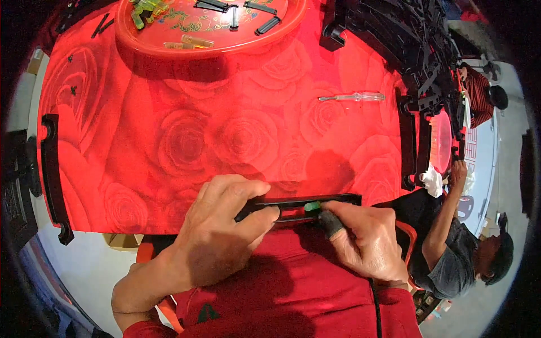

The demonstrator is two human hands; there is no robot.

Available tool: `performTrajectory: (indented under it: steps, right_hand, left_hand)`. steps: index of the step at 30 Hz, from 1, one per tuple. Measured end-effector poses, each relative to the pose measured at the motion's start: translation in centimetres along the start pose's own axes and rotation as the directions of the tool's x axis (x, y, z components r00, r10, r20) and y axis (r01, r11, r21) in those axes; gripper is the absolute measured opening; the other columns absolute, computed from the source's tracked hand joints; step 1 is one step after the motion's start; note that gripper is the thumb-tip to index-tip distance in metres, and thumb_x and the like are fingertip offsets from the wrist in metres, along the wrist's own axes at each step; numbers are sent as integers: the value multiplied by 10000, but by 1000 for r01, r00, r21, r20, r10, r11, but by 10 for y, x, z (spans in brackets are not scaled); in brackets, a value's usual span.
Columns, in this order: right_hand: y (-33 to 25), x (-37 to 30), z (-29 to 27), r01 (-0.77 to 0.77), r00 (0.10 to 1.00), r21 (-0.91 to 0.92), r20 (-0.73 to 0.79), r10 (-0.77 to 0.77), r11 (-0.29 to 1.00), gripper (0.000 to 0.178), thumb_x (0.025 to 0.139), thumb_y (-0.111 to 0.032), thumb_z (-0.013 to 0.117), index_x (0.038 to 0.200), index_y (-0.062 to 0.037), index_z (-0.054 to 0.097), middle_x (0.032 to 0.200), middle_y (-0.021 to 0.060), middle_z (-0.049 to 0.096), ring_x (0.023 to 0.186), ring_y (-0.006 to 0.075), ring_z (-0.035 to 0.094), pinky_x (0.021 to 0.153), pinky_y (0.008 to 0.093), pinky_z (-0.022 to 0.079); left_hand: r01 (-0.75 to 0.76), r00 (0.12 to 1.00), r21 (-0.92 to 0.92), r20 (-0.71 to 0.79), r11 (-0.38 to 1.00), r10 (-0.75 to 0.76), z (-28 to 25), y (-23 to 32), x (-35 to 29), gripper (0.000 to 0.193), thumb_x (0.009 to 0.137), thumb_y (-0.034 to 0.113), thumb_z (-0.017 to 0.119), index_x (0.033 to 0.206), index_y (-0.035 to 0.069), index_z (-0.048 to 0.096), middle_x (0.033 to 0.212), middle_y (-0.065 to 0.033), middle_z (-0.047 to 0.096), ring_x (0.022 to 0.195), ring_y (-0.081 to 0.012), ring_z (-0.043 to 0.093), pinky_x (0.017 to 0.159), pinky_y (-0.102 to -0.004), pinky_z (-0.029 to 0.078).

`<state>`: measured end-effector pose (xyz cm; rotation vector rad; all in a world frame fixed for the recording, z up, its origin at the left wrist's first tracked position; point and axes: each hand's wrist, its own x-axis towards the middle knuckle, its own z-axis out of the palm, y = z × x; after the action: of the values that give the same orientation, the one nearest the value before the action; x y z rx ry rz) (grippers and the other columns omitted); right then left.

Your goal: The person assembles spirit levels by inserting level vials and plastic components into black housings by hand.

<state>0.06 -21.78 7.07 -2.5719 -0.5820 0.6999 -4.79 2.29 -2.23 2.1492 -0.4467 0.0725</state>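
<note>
Red tray (197,55) of vials (198,40), clips (268,26) (green vial (310,207) handheld)

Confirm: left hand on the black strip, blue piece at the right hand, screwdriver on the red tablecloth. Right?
No: the head view shows a green piece, not a blue one, at the right hand. The rest stands: left hand on the black strip, screwdriver on the red tablecloth.

No lettering can be read, just square red sign-like marks (472,147) on a pale surface (488,149)
</note>
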Motion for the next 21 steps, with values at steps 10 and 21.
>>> performTrajectory:
  steps: [10, 21]
  right_hand:
    - [12, 1, 14, 69, 995, 164, -78, -57, 984, 229, 906, -85, 718, 1108, 21, 735, 886, 188, 747, 793, 343, 762, 704, 382, 592]
    - [24, -4, 28, 240, 960, 210, -196, -200, 948, 316, 888, -118, 768, 1179, 1, 743, 838, 169, 748, 717, 308, 758, 663, 358, 590]
  left_hand:
    - [-3, 1000, 68, -8, 998, 4, -4, 9, 7, 313, 710, 149, 856, 1010, 115, 771, 1194, -102, 660, 1089, -350, 620, 894, -465, 504]
    - [77, 996, 105, -48, 992, -72, 0, 24, 20, 198, 683, 181, 870, 833, 85, 783, 1256, -146, 666, 1187, -406, 590, 967, -501, 447]
